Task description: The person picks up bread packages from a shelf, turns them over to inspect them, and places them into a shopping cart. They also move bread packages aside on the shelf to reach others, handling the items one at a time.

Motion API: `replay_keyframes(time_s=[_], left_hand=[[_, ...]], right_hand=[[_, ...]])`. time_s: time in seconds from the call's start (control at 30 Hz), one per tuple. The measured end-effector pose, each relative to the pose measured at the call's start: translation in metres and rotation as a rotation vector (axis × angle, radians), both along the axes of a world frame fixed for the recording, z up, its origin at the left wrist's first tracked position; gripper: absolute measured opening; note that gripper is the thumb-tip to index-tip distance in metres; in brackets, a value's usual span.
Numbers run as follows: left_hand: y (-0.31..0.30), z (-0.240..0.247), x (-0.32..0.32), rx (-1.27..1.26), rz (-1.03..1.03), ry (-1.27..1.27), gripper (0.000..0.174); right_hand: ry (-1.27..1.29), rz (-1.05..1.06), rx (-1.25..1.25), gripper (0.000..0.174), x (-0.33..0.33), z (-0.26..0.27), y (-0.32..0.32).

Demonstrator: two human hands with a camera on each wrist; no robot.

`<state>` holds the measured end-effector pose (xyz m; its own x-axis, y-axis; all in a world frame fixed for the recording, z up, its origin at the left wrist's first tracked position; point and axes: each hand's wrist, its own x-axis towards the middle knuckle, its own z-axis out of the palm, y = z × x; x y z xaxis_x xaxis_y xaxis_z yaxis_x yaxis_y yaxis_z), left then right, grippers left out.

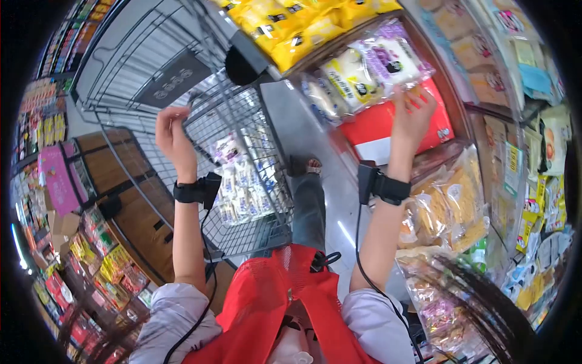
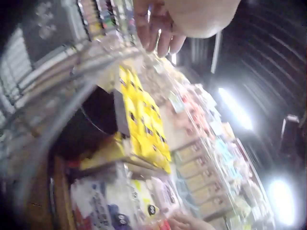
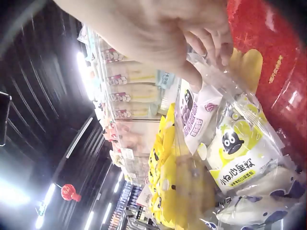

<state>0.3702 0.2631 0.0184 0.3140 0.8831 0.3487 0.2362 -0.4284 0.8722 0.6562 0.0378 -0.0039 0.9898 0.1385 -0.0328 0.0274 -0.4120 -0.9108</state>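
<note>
Snack multipack in clear plastic film [image 1: 370, 70]: glossy, crinkled, strongly reflective; printed inner wrappers are seen through it. Grey wire shopping trolley [image 1: 242, 121]: smooth metal rod, dull sheen. Flat red carton [image 1: 370, 124]: glossy coated surface. Yellow snack packets [image 1: 285, 27]: shiny plastic film. Brown shelf panels [image 1: 115, 173]: matt wood grain. Red mesh vest [image 1: 260, 297]: matt perforated cloth.

Clear bun packs [image 1: 370, 70] (purple and yellow labels, cartoon face) hang tilted before the red box [image 1: 376, 121]; the wire cart [image 1: 267, 227] holds white packets [image 1: 242, 188].
</note>
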Motion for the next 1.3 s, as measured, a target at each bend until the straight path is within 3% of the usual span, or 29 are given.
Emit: replay_keyframes(time_s=[0.07, 0.13, 0.2, 0.27, 0.33, 0.4, 0.47, 0.53, 0.6, 0.67, 0.73, 0.8, 0.83, 0.87, 1.0, 1.07, 1.1, 1.17, 1.23, 1.3], left_hand=[[0.014, -0.042, -0.073, -0.085, 0.149, 0.061, 0.014], [0.017, -0.113, -0.145, -0.284, 0.159, 0.082, 0.012], [0.008, -0.172, -0.186, -0.555, 0.037, 0.269, 0.007], [-0.002, -0.246, -0.213, -0.677, 0.042, 0.498, 0.017], [-0.01, -0.251, -0.197, -0.313, -0.077, 0.835, 0.031], [-0.007, -0.262, -0.174, -0.053, -0.211, 0.697, 0.039], [-0.001, -0.276, -0.148, -0.063, -0.372, 0.637, 0.044], [0.002, -0.28, -0.122, -0.123, -0.211, 0.916, 0.048], [0.012, -0.294, -0.123, 0.112, -0.087, 1.18, 0.051], [0.032, -0.313, -0.137, -0.284, -0.283, 1.292, 0.048], [0.034, -0.327, -0.163, -0.256, -0.428, 1.235, 0.044], [0.043, -0.312, -0.17, -0.335, -0.465, 1.158, 0.041], [0.04, -0.305, -0.177, -0.276, -0.384, 1.042, 0.038], [0.037, -0.277, -0.173, -0.37, -0.331, 0.947, 0.03], [0.038, -0.216, -0.182, -0.011, -0.124, 0.894, 0.023], [0.026, -0.151, -0.17, 0.026, -0.17, 0.751, 0.022], [0.019, -0.119, -0.164, -0.049, -0.201, 0.794, 0.02], [-0.001, -0.055, -0.146, 0.122, -0.307, 0.842, 0.02], [-0.018, -0.001, -0.122, 0.282, -0.469, 0.864, 0.022], [-0.042, 0.044, -0.091, 0.312, -0.596, 0.741, 0.02]], right_hand=[[-0.093, 0.006, 0.011, 0.05, -0.015, 0.003, -0.003], [-0.12, -0.017, -0.004, 0.042, -0.035, 0.024, -0.002], [-0.133, -0.01, 0.01, 0.038, -0.057, 0.034, -0.004], [-0.12, 0.012, 0.01, 0.035, -0.076, 0.037, -0.008], [-0.078, 0.047, -0.004, 0.032, -0.091, 0.033, -0.016], [-0.04, 0.075, -0.079, 0.032, -0.108, 0.031, -0.019], [-0.004, 0.11, -0.125, 0.032, -0.126, 0.026, -0.019], [-0.021, 0.147, -0.158, 0.031, -0.14, 0.014, -0.02], [-0.001, 0.154, -0.156, 0.03, -0.148, 0.004, -0.022], [0.018, 0.154, -0.135, 0.028, -0.157, 0.003, -0.02], [0.042, 0.176, -0.164, 0.027, -0.164, 0.002, -0.026], [0.045, 0.209, -0.216, 0.025, -0.169, -0.003, -0.031], [0.08, 0.197, -0.206, 0.024, -0.172, -0.002, -0.032], [0.076, 0.202, -0.198, 0.024, -0.173, 0.001, -0.031], [0.054, 0.269, -0.173, 0.023, -0.18, 0.014, -0.033], [-0.005, 0.374, -0.171, 0.023, -0.187, 0.022, -0.025], [0.031, 0.466, -0.137, 0.022, -0.191, 0.027, -0.02], [0.206, 0.631, -0.12, 0.03, -0.204, 0.047, 0.0], [-0.003, 0.89, -0.147, 0.04, -0.212, 0.059, 0.021], [-0.038, 0.968, 0.039, 0.049, -0.217, 0.065, 0.038]])
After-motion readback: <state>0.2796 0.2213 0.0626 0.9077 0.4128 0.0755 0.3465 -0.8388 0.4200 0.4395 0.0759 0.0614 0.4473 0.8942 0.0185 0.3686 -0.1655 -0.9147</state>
